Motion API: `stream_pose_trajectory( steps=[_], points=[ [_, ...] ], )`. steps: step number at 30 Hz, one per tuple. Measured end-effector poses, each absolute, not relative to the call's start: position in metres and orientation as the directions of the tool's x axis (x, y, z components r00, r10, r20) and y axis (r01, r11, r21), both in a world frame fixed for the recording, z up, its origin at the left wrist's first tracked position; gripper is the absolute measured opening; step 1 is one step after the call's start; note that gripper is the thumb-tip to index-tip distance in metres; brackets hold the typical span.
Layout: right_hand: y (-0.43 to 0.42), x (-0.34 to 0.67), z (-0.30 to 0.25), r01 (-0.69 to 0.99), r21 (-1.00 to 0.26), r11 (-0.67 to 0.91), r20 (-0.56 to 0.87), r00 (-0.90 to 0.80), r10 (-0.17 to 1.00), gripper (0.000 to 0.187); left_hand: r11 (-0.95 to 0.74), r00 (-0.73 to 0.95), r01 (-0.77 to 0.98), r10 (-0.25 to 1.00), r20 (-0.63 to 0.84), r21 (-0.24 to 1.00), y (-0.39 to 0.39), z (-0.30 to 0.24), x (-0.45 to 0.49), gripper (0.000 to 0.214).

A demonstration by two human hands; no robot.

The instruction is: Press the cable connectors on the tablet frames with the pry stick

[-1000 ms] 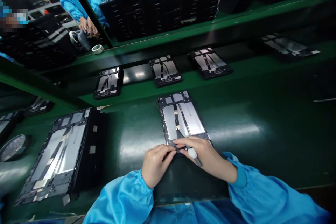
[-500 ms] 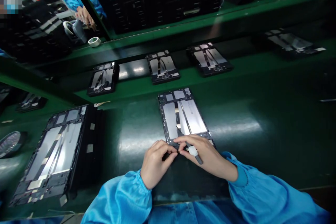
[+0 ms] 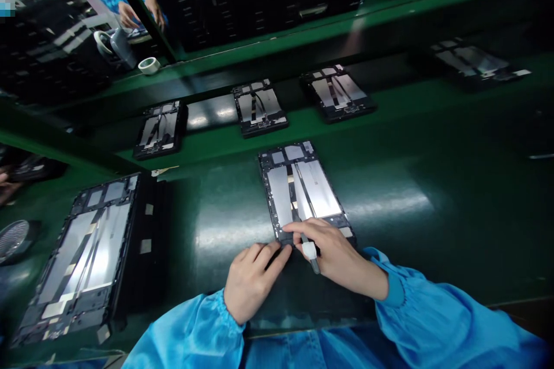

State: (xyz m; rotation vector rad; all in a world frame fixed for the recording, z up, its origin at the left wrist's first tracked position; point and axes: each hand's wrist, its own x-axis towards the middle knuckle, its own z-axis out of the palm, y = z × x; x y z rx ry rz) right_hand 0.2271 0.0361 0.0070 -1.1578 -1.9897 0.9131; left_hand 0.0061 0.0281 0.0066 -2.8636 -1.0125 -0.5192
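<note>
An opened tablet [image 3: 322,184], its silver inside facing up, lies on the green bench in front of me. The fingertips of my left hand [image 3: 253,274] rest at its near left edge, fingers loosely stretched and a little apart. In my right hand [image 3: 331,245] are dark tweezers [image 3: 314,265] with a white wrap around them, held over the near end of the tablet. Their tips are partly hidden by my fingers. Whether they touch a part there, I cannot tell.
At the left stands a stack of opened tablets [image 3: 97,242], beside a round metal-rimmed object [image 3: 17,239]. More tablets [image 3: 259,106] lie along the back strip. A tape roll [image 3: 149,66] sits on the green ledge. Beyond it are a co-worker's hands [image 3: 130,14] and black stacked trays [image 3: 259,0].
My left hand has loosened from a pinch beside the right fingers and moved slightly left. The tweezers have turned more upright in my right hand. The view has shifted a little.
</note>
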Motion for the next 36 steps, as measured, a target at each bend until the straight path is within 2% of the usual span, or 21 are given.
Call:
stream_pose_trajectory(
  steps=[9, 11, 14, 16, 19, 22, 24, 29, 36],
  points=[
    [0.038, 0.228, 0.008, 0.476, -0.808, 0.347, 0.150, -0.404, 0.902, 0.057, -0.820, 0.767, 0.570, 0.554, 0.325, 0.052, 0.032, 0.000, -0.001, 0.035],
    [0.038, 0.228, 0.011, 0.481, -0.807, 0.342, 0.144, -0.401, 0.905, 0.053, -0.817, 0.767, 0.575, 0.556, 0.320, 0.041, 0.031, -0.002, 0.001, 0.037],
    [0.034, 0.232, 0.016, 0.441, -0.843, 0.307, 0.150, -0.355, 0.923, 0.037, -0.799, 0.752, 0.601, 0.582, 0.311, 0.042, 0.029, -0.003, 0.005, 0.037],
    [0.028, 0.238, 0.019, 0.401, -0.879, 0.259, 0.144, -0.293, 0.945, 0.030, -0.782, 0.728, 0.619, 0.608, 0.317, 0.076, 0.027, -0.003, 0.008, 0.035],
    [0.017, 0.245, 0.020, 0.361, -0.923, 0.129, 0.049, -0.220, 0.974, 0.030, -0.766, 0.705, 0.629, 0.635, 0.317, 0.136, 0.026, -0.003, 0.011, 0.035],
    [0.008, 0.247, 0.015, 0.290, -0.957, -0.012, -0.073, -0.199, 0.977, 0.027, -0.766, 0.702, 0.621, 0.638, 0.317, 0.168, 0.028, -0.002, 0.013, 0.035],
    [0.005, 0.244, 0.011, 0.255, -0.966, -0.051, -0.107, -0.209, 0.972, 0.022, -0.765, 0.700, 0.618, 0.640, 0.317, 0.181, 0.029, -0.002, 0.013, 0.034],
    [0.004, 0.241, 0.008, 0.277, -0.961, -0.021, -0.084, -0.217, 0.972, 0.021, -0.765, 0.700, 0.616, 0.642, 0.313, 0.190, 0.029, -0.001, 0.012, 0.035],
    [0.004, 0.255, 0.011, 0.351, -0.937, 0.000, -0.032, -0.086, 0.996, 0.018, -0.776, 0.705, 0.606, 0.625, 0.334, 0.174, 0.032, -0.003, 0.010, 0.034]
  ],
)
